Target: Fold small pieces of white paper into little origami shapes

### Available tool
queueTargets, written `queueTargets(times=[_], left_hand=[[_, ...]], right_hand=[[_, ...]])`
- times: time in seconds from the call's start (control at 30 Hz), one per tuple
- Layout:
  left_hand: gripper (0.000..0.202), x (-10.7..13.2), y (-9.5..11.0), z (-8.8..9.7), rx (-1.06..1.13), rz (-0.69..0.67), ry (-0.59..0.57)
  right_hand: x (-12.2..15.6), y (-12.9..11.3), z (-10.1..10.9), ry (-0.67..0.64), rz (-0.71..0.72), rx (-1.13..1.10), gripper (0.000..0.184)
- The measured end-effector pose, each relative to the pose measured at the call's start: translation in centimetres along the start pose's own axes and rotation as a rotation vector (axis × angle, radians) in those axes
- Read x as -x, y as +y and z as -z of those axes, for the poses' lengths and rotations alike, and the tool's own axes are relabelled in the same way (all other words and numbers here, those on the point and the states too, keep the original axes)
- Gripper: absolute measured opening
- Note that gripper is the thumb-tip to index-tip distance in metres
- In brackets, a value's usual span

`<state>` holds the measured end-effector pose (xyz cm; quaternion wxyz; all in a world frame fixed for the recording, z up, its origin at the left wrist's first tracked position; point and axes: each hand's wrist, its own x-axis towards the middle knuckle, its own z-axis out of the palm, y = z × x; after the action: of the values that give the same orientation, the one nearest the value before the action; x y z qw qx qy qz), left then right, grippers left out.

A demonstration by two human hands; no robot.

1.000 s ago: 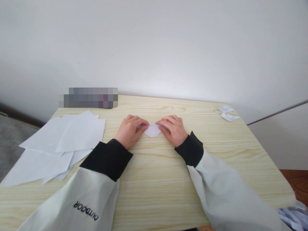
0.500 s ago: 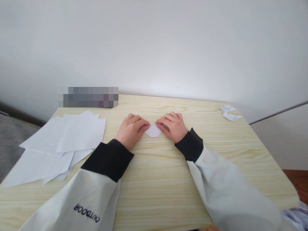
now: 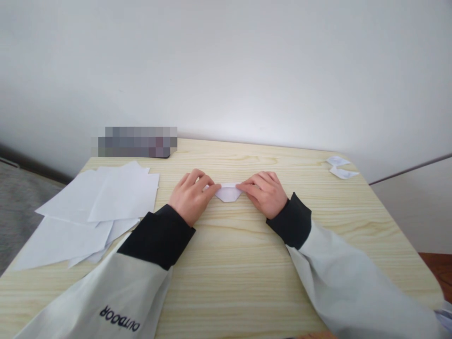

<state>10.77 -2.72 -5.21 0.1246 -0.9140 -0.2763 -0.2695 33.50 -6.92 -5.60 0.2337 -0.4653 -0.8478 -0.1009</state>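
Observation:
Between my two hands is a small piece of folded white paper (image 3: pixel 228 194), low over the middle of the wooden table. Its near edge is short with slanted corners, and a narrow strip is folded along its far edge. My left hand (image 3: pixel 193 195) pinches the left end with thumb and fingers. At the right end, my right hand (image 3: pixel 265 192) pinches the paper the same way. Both ends of the paper are partly hidden by my fingers.
Several loose white sheets (image 3: pixel 123 195) overlap at the table's left. Behind them a blurred-out dark object (image 3: pixel 136 143) lies by the wall. Small folded white papers (image 3: pixel 342 168) sit at the far right corner. The wall (image 3: pixel 261 70) borders the table's (image 3: pixel 229 282) back edge.
My hands have moved apart, the right one to the right. A folded strip now shows along the paper's far edge. The view has shifted slightly.

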Motion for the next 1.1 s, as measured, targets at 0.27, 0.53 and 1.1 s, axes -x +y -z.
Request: queueTargets(times=[0.27, 0.53, 1.1], left_hand=[[0.027, 0.2, 0.7, 0.6, -0.101, -0.085, 0.027], [0.025, 1.1, 2.1, 1.6, -0.186, 0.020, -0.003], [0.030, -0.2, 2.1, 0.5, 0.017, 0.401, -0.138]], right_hand=[[0.7, -0.7, -0.1, 0.049, -0.005, 0.102, 0.020], [1.2, -1.8, 0.0, 0.098, -0.039, 0.175, 0.019], [1.5, -2.6, 0.3, -0.006, -0.233, 0.135, 0.019]])
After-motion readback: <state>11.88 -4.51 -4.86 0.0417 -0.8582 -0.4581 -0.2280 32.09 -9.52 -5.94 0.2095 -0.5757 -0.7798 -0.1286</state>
